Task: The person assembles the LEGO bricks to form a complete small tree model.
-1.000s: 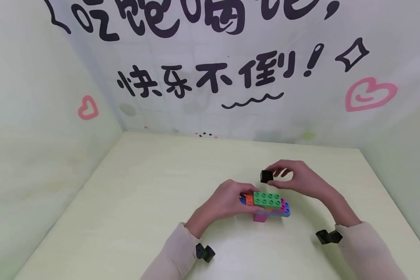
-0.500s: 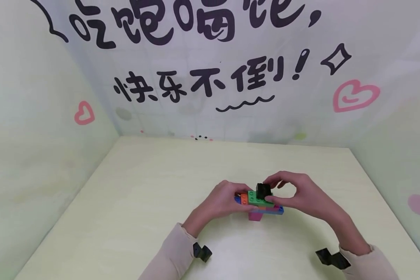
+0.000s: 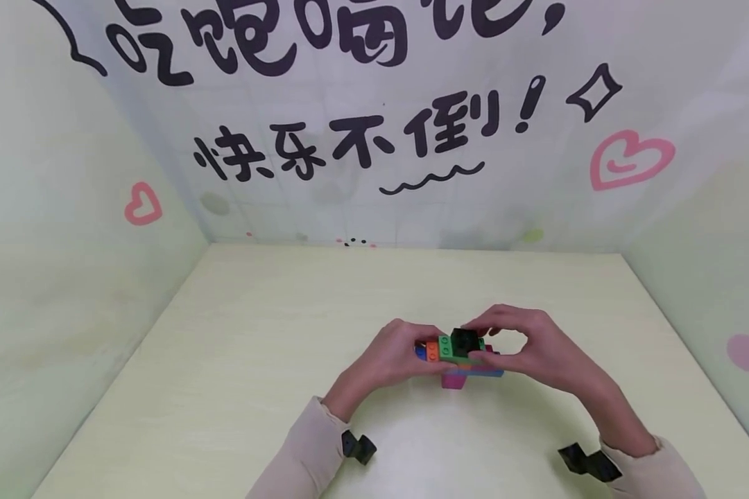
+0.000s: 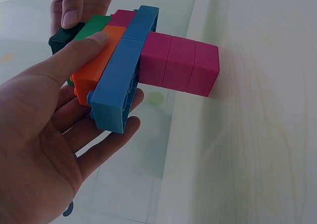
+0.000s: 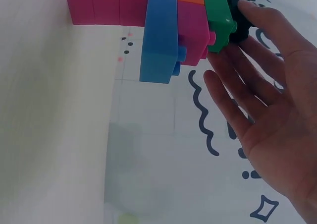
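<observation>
Toy building bricks form a stacked assembly. My left hand (image 3: 390, 357) grips it from the left, the thumb across the orange brick (image 4: 106, 48) and the fingers on the far side. Below the orange and magenta bricks (image 5: 193, 33) runs a blue layer (image 4: 116, 75), and a column of pink bricks (image 4: 181, 63) reaches down from it to the table. A green brick (image 3: 445, 346) lies on top. My right hand (image 3: 539, 346) pinches a black brick (image 3: 465, 342) between thumb and fingers, against the green brick's studs. Whether it is fully pressed on, I cannot tell.
A pale wooden table (image 3: 274, 298) lies under both hands. Printed fabric walls enclose it at the back (image 3: 324, 215), left and right. A small black device (image 3: 358, 448) sits at my left cuff, and another (image 3: 589, 463) at the right one.
My right hand has brought the black brick down and slightly left, from above the assembly onto the green brick. The left hand keeps its grip. The head view has shifted a little.
</observation>
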The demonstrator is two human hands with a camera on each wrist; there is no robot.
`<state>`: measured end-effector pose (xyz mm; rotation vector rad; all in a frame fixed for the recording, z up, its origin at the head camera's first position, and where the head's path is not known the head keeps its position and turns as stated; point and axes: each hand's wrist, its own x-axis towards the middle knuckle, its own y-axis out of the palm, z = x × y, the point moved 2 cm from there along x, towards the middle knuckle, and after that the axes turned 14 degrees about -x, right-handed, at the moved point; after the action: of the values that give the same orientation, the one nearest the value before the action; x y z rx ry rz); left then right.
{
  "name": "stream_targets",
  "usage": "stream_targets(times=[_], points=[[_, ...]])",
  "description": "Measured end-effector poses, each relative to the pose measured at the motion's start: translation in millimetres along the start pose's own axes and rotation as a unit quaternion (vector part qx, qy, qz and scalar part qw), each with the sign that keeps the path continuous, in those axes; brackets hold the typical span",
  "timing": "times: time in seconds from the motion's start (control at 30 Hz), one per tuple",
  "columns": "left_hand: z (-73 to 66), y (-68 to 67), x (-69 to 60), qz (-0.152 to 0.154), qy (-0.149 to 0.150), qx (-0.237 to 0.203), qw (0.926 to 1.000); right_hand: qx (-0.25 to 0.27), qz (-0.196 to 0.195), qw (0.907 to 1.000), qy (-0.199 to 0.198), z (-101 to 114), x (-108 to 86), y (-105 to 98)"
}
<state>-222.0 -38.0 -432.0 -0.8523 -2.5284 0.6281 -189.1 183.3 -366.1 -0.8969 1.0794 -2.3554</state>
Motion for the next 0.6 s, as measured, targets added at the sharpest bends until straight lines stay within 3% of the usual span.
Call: stream_targets(times=[0.17, 0.3, 0.6], points=[[-2.3, -2.2, 1.1, 0.004, 0.011, 0.003, 0.9999, -0.020, 0.011, 0.9997, 0.000, -13.7, -2.5, 5.4], [-1.3, -2.2, 1.6, 0.006, 0.000, 0.000, 1.0000, -0.045, 0.005, 0.9990, 0.004, -15.6, -3.9, 7.0], [-1.7, 0.0, 1.5, 0.009, -0.005, 0.010, 0.9999, -0.004, -0.043, 0.9989, 0.016, -3.6, -3.9, 7.8]])
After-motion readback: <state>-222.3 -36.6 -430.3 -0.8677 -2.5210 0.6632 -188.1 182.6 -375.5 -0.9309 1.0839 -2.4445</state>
